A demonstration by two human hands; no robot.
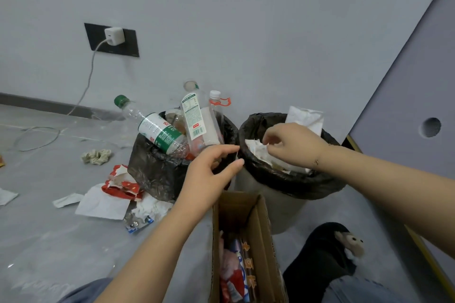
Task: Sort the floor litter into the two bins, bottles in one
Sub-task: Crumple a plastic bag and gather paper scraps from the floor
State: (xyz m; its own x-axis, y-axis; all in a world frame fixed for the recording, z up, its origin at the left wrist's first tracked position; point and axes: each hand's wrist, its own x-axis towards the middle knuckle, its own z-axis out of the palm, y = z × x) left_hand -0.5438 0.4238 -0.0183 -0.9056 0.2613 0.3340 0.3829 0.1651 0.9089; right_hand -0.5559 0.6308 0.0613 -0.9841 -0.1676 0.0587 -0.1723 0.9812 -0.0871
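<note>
Glossy black plastic bin liner [157,170]

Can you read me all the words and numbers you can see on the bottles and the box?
Green-capped bottle, green and white label: large white characters, too blurred to read.
Tall clear bottle, white label: fine print and a barcode, too small to read.
Cardboard box, packets inside: orange characters, too blurred to read.
Red torn wrapper on the floor: no readable words.

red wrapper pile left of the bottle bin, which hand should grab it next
Left. The left hand hangs open nearest the red wrappers; the right hand is over the paper bin.
</note>
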